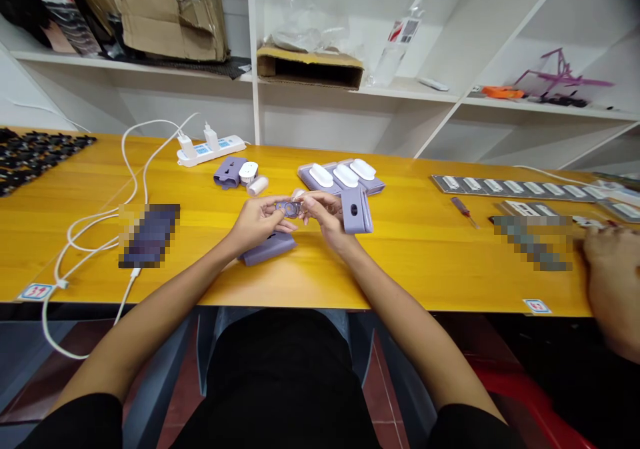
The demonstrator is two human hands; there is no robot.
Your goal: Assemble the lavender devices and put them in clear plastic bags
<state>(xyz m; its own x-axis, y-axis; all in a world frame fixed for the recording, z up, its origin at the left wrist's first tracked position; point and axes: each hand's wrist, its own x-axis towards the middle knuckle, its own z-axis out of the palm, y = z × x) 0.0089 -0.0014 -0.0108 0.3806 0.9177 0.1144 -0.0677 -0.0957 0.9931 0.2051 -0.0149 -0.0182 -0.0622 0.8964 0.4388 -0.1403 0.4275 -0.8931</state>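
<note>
In the middle of the table, my left hand (pixel 256 223) pinches a small grey-purple part with round openings (pixel 289 209). My right hand (pixel 326 219) meets it from the other side, fingers bent and closed; what they grip is too small to make out. A purple case with a dark oval hole (pixel 356 211) is right beside my right hand, and I cannot tell whether the hand touches it. Another purple case (pixel 270 247) lies under my left hand, partly hidden. Just beyond my hands are a pale pink rounded piece (pixel 258 185) and a white rounded plug-like piece (pixel 249 173).
Several purple cases topped with white oval pieces (pixel 347 175) lie behind my hands. A phone (pixel 153 235) with a white cable and a power strip (pixel 213 151) are leftward. Rightward are a screwdriver (pixel 464 211), a long tray of white pieces (pixel 515 187) and another person's hand (pixel 615 282).
</note>
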